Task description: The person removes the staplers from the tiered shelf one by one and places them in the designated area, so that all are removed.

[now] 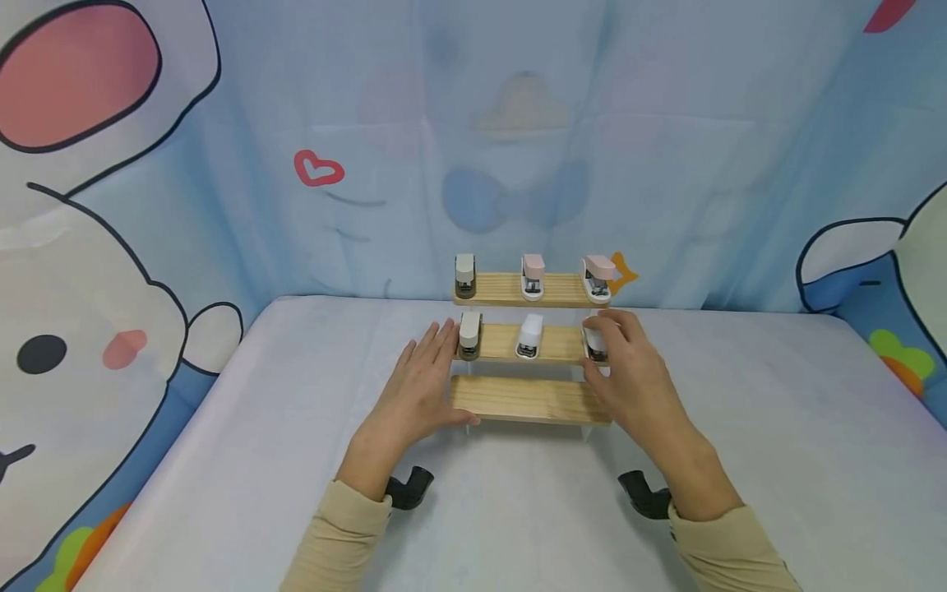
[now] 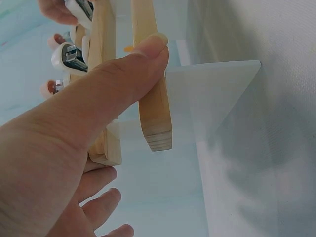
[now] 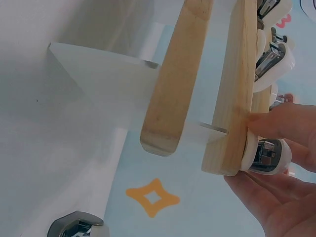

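A tiered rack has three wooden shelves on clear supports. My right hand [image 1: 644,386] pinches a white stapler [image 1: 595,344] between thumb and fingers at the right end of the middle shelf [image 1: 562,341]; in the right wrist view this stapler [image 3: 269,157] stands on the board. My left hand [image 1: 418,390] lies at the rack's left side, fingers extended beside a cream stapler [image 1: 469,333], its thumb on the lowest shelf [image 1: 533,399]. In the left wrist view that thumb rests on the board's edge [image 2: 157,118]. A white stapler [image 1: 529,335] stands mid-shelf.
On the top shelf [image 1: 496,289] stand a cream stapler [image 1: 464,275] and two pink ones [image 1: 533,277], [image 1: 598,277]. The rack stands on a white-covered table [image 1: 296,395] before a blue patterned curtain [image 1: 666,164]. Black curved pieces [image 1: 409,488], [image 1: 646,495] show by both wrists.
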{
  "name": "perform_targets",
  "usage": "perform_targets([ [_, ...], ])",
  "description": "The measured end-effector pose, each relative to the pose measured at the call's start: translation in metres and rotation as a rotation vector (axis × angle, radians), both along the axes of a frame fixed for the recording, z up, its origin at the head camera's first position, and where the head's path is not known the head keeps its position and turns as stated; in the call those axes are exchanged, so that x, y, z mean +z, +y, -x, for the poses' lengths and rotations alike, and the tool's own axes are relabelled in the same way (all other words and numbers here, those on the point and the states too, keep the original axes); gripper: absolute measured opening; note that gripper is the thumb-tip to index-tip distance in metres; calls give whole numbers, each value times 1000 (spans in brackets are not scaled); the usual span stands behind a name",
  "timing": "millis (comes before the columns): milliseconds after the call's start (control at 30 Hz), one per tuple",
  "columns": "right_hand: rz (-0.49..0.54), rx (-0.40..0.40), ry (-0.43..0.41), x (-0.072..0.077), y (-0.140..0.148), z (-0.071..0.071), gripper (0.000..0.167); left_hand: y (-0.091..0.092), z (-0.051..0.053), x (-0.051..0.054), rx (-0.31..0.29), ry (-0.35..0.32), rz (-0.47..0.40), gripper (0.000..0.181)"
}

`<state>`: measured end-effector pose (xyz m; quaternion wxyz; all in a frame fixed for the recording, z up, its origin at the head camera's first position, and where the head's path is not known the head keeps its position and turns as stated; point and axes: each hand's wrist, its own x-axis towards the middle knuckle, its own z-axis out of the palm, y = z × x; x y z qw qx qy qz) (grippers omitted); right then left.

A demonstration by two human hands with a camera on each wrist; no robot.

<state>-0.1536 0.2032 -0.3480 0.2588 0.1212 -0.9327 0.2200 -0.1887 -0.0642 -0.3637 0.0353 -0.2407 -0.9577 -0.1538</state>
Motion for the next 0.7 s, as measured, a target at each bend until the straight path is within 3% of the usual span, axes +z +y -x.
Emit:
perform_targets([
  [200, -12, 4, -28, 3, 1, -2, 50, -1, 0, 0, -8, 6, -5, 125],
  [700, 0, 26, -8, 5, 6, -3, 50, 0, 0, -1, -8, 20, 3, 125],
])
